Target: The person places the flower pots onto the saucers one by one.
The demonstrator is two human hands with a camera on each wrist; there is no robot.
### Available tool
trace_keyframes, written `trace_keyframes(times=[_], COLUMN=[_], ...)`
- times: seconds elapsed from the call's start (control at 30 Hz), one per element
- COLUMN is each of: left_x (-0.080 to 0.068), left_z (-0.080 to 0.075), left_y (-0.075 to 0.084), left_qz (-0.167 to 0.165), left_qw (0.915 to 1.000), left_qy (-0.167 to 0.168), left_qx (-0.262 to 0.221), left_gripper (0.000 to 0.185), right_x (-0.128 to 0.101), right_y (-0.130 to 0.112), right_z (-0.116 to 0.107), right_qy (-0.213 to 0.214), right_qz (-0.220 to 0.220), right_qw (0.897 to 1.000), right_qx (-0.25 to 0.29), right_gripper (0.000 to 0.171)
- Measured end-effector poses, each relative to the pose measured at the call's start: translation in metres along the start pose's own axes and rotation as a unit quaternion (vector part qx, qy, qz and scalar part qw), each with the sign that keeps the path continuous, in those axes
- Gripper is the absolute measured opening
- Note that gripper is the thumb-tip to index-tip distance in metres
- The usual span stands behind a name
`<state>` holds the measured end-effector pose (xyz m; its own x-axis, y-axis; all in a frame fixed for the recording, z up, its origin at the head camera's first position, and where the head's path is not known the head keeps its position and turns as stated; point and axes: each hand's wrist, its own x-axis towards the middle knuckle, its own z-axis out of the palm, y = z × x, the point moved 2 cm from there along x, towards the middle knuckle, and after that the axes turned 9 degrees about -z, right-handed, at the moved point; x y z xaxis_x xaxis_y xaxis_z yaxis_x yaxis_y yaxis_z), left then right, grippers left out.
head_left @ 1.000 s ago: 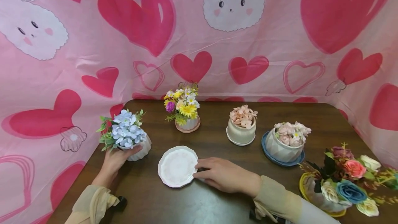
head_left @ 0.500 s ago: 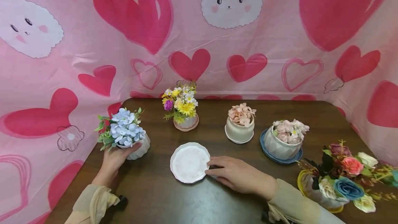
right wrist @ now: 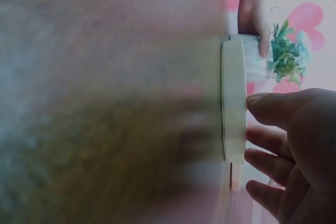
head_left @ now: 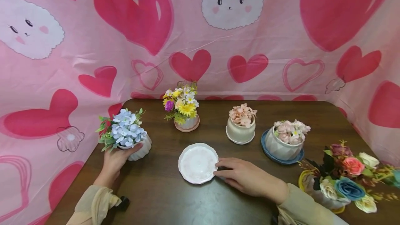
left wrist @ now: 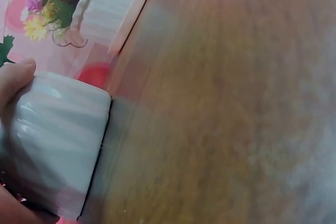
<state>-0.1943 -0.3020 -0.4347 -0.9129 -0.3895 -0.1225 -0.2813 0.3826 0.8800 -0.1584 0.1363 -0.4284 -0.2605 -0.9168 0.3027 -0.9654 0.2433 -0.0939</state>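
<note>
On the left side of the table, my left hand (head_left: 117, 160) grips a white fluted flowerpot (head_left: 142, 150) filled with blue flowers (head_left: 127, 129) and green leaves. The left wrist view shows the pot's smooth wavy side, with a thumb at its rim. A round white saucer (head_left: 198, 164) with a scalloped edge and nothing on it lies at the middle of the table. My right hand (head_left: 247, 178) holds that saucer by its right rim. Thumb and fingertips stand apart along the edge in the right wrist view.
Behind the saucer stands a pot of yellow and white flowers (head_left: 185, 105) on a pink saucer. Further right are a cream pot (head_left: 240, 133) on a white saucer, a white pot (head_left: 282, 147) on a blue saucer, and a rose arrangement (head_left: 347, 180) near my right forearm.
The white saucer has slid to the right across the table along with my right hand. My left hand and the blue-flowered pot have stayed in place.
</note>
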Motion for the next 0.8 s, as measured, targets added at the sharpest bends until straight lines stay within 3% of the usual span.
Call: trace_keyframes(times=[0.27,0.6,0.8], left_x=[-0.0004,-0.0029,-0.0056], left_z=[0.0,-0.0019,-0.0033], left_y=[-0.001,0.0013,0.0078], left_qz=[0.002,0.025,0.037], left_qw=[0.9999,0.9974,0.9962], left_qy=[-0.005,0.065,0.078], left_qx=[-0.009,-0.016,-0.017], left_gripper=[0.097,0.1,0.102], right_x=[-0.0056,-0.0052,-0.0058], right_y=[0.0018,0.0012,0.0018], right_z=[0.0,-0.0019,-0.0014], right_qy=[-0.002,0.012,0.011], right_qz=[0.008,-0.003,-0.001], right_qw=[1.0,1.0,1.0], right_qx=[0.0,-0.002,-0.001], right_gripper=[0.038,0.038,0.038])
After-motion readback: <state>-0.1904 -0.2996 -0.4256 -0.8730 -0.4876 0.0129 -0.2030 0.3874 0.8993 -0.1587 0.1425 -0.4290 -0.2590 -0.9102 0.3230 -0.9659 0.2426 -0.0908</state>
